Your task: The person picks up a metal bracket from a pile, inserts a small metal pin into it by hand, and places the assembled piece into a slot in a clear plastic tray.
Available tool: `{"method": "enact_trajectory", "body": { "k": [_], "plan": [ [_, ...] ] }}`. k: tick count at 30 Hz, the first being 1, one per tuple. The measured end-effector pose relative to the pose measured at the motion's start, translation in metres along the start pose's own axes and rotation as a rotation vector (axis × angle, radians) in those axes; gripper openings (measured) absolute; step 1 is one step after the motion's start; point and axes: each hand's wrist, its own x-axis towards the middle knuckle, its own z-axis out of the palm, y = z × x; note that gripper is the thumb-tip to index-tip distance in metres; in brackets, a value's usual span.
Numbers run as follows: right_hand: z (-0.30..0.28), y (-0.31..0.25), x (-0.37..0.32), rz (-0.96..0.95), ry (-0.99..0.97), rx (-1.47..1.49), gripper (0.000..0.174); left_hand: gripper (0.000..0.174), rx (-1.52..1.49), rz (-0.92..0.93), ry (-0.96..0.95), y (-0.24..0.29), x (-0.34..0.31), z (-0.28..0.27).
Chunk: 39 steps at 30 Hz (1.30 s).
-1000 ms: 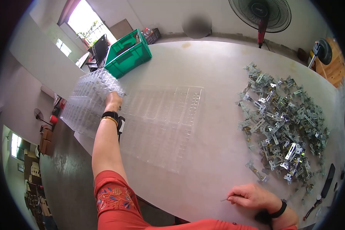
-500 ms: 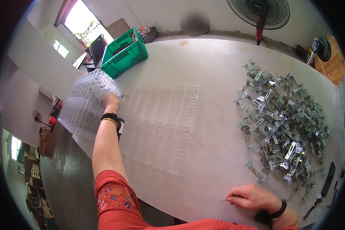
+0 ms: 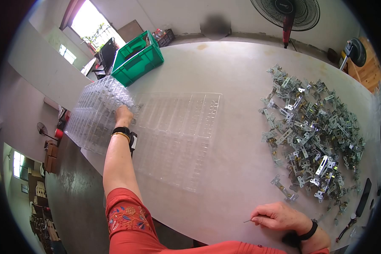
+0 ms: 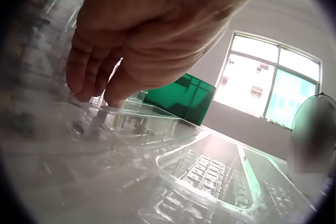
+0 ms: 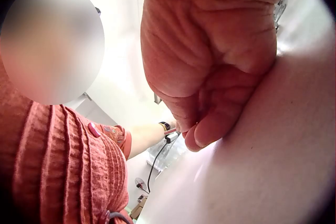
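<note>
At the left of the head view, my left hand (image 3: 124,116) reaches down to the right side of a stack of clear plastic trays (image 3: 93,111). In the left wrist view its fingers and thumb (image 4: 115,90) bend down close together at a clear tray (image 4: 173,182); whether they hold anything is unclear. Small metal pieces show dimly through the stack. Another clear tray (image 3: 169,139) lies flat to the right. My right hand (image 3: 279,216) rests on the table near the front edge, pinching a thin metal rod (image 3: 247,221) between thumb and fingertips.
A large heap of metal fittings (image 3: 313,131) covers the table's right side, with one fitting (image 3: 284,189) apart at its lower left. A green crate (image 3: 139,63) stands behind the tray stack. A black strap-like item (image 3: 362,199) lies at the far right.
My left hand has shifted very slightly toward me at the tray stack. The head view has moved a little. My right hand has stayed in place with the thin rod.
</note>
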Motion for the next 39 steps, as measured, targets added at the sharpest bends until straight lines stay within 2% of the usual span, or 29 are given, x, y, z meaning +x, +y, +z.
{"method": "enact_trajectory", "body": {
  "k": [4, 5, 7, 8, 9, 11, 12, 17, 21, 23, 25, 26, 27, 28, 29, 32, 35, 36, 39],
  "plan": [
    [0.006, 0.005, -0.001, -0.029, 0.053, 0.012, 0.014, 0.026, -0.010, 0.008, -0.019, -0.003, 0.001, 0.004],
    [0.006, 0.006, -0.001, -0.011, 0.062, 0.016, 0.014, 0.027, 0.064, 0.004, -0.005, -0.002, 0.003, 0.002],
    [0.006, 0.006, 0.000, -0.103, 0.082, -0.004, 0.014, 0.029, 0.103, -0.014, -0.010, -0.002, 0.004, -0.002],
    [0.004, 0.004, 0.000, -0.085, 0.057, 0.013, 0.014, 0.027, 0.142, 0.046, -0.037, -0.009, 0.016, 0.002],
    [0.003, 0.003, 0.001, -0.069, 0.036, 0.030, 0.013, 0.023, 0.025, 0.064, 0.053, -0.015, 0.023, 0.006],
    [0.007, 0.012, 0.002, -0.108, 0.064, 0.049, 0.013, 0.022, -0.060, 0.201, 0.102, -0.012, 0.028, -0.001],
    [0.007, 0.012, 0.001, -0.084, 0.089, 0.056, 0.013, 0.023, -0.164, 0.187, 0.100, -0.004, 0.025, -0.009],
    [0.007, 0.009, 0.000, -0.103, 0.043, 0.067, 0.014, 0.030, -0.419, 0.406, 0.134, 0.078, -0.058, -0.092],
    [0.009, 0.017, -0.002, -0.155, -0.007, 0.062, 0.014, 0.012, -0.810, 0.741, -0.108, 0.164, -0.193, -0.163],
    [0.012, 0.017, -0.005, -0.232, 0.022, 0.011, 0.014, 0.009, -0.799, 0.929, -0.178, 0.195, -0.260, -0.183],
    [0.015, 0.012, -0.011, -0.288, 0.001, -0.154, 0.017, 0.008, -0.742, 1.156, -0.162, 0.222, -0.322, -0.196],
    [0.017, 0.009, -0.013, -0.295, 0.011, -0.159, 0.017, 0.008, -0.748, 1.215, -0.216, 0.233, -0.348, -0.195],
    [0.020, 0.006, -0.016, -0.284, -0.083, -0.225, 0.016, 0.010, -0.750, 1.276, -0.272, 0.242, -0.369, -0.192],
    [0.022, 0.002, -0.018, -0.271, -0.173, -0.288, 0.015, 0.010, -0.753, 1.408, -0.234, 0.251, -0.385, -0.185],
    [0.027, -0.002, -0.021, -0.278, -0.157, -0.288, 0.015, 0.011, -0.752, 1.542, -0.197, 0.260, -0.396, -0.176],
    [0.036, -0.027, -0.038, -0.361, -0.337, -0.307, 0.015, 0.019, -0.679, 1.622, -0.255, 0.284, -0.423, -0.154],
    [0.047, -0.032, -0.048, -0.463, -0.370, -0.321, 0.017, 0.024, -0.572, 1.656, -0.209, 0.299, -0.433, -0.124],
    [0.047, -0.036, -0.053, -0.478, -0.334, -0.410, 0.016, 0.027, -0.516, 1.653, -0.206, 0.301, -0.436, -0.117],
    [0.041, -0.043, -0.062, -0.442, -0.281, -0.486, 0.015, 0.026, -0.457, 1.677, -0.127, 0.306, -0.442, -0.102]
  ]
}}
